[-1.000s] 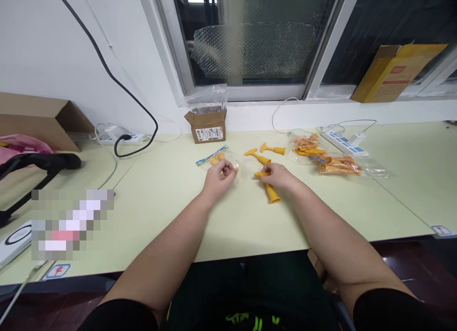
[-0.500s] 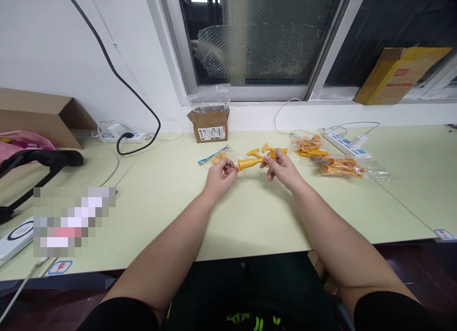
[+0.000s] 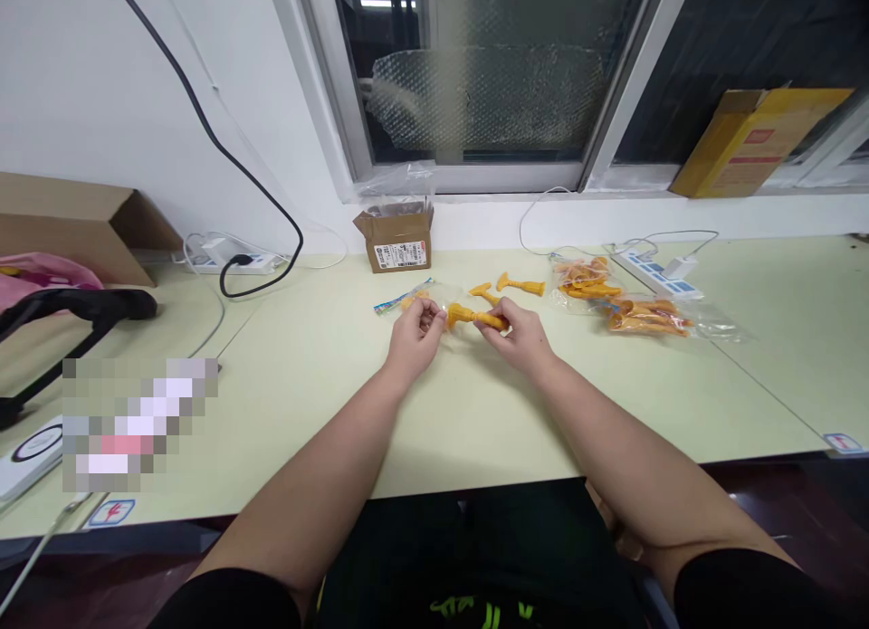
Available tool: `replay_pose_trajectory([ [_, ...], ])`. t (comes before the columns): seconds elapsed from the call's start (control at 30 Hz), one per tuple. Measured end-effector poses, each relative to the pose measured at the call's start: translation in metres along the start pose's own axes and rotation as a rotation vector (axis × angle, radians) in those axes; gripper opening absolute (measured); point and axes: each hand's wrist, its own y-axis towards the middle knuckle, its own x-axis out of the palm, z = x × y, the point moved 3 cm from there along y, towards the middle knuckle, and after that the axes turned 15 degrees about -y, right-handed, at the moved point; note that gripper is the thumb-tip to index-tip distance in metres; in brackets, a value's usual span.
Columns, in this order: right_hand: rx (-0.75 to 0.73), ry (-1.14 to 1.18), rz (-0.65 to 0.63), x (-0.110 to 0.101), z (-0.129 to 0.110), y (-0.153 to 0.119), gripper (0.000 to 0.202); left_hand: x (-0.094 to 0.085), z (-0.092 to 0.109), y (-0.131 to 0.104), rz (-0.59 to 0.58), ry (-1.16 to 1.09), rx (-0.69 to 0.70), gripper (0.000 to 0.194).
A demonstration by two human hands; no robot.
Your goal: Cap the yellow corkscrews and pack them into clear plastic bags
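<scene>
My right hand (image 3: 517,338) is closed on a yellow plastic piece (image 3: 462,314), which lies roughly level between my hands. Its left end reaches the clear zip bag (image 3: 440,294). My left hand (image 3: 415,336) pinches the bag's edge, close to the piece. The bag has a blue and green strip and some yellow bits inside at its left. Just behind my right hand, a yellow T-shaped piece (image 3: 521,285) and another yellow piece (image 3: 483,291) lie on the table.
Two clear bags of orange-yellow parts (image 3: 587,278) (image 3: 648,317) lie to the right. A small cardboard box (image 3: 399,244) stands behind my hands. Power strips (image 3: 657,274) (image 3: 248,263) lie along the wall. A black frame (image 3: 88,317) is at the left.
My right hand has moved slightly left and turned, and the yellow piece has shifted toward the bag. Its left end now overlaps the bag. The T-shaped piece behind is more visible.
</scene>
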Motion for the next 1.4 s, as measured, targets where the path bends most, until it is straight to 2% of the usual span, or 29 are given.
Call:
replay_pose_trajectory([
  [0.1,0.078,-0.039,-0.049,0.013,-0.011,-0.004,0.027,0.004,0.000,-0.002,-0.084,0.007,0.030,0.014],
  [0.2,0.198,0.062,-0.114,0.028,-0.014,-0.009,0.025,0.008,0.003,-0.004,-0.136,0.028,0.082,0.010],
  [0.27,0.226,0.135,-0.170,0.036,-0.015,-0.012,0.021,0.011,0.006,-0.005,-0.155,0.052,0.123,0.006],
  [0.4,0.072,0.111,-0.250,0.041,-0.025,-0.012,0.015,0.012,0.012,-0.006,-0.171,0.101,0.179,0.005],
  [0.67,-0.204,0.039,-0.246,0.045,-0.026,-0.006,0.026,0.013,0.022,-0.010,-0.196,0.121,0.240,0.009],
  [0.8,-0.322,-0.066,-0.192,0.055,-0.020,-0.005,0.031,0.016,0.031,-0.013,-0.293,0.172,0.292,0.013],
  [0.87,-0.361,-0.142,-0.205,0.062,-0.019,-0.006,0.031,0.019,0.035,-0.016,-0.359,0.203,0.321,0.016],
  [1.0,-0.411,-0.223,-0.244,0.070,-0.021,-0.007,0.032,0.023,0.039,-0.019,-0.445,0.226,0.351,0.020],
  [1.23,-0.439,-0.139,-0.324,0.065,-0.027,-0.010,0.032,0.026,0.040,-0.022,-0.466,0.173,0.362,0.017],
  [1.4,-0.374,-0.066,-0.334,0.059,-0.025,-0.009,0.025,0.026,0.043,-0.023,-0.447,0.132,0.332,0.014],
])
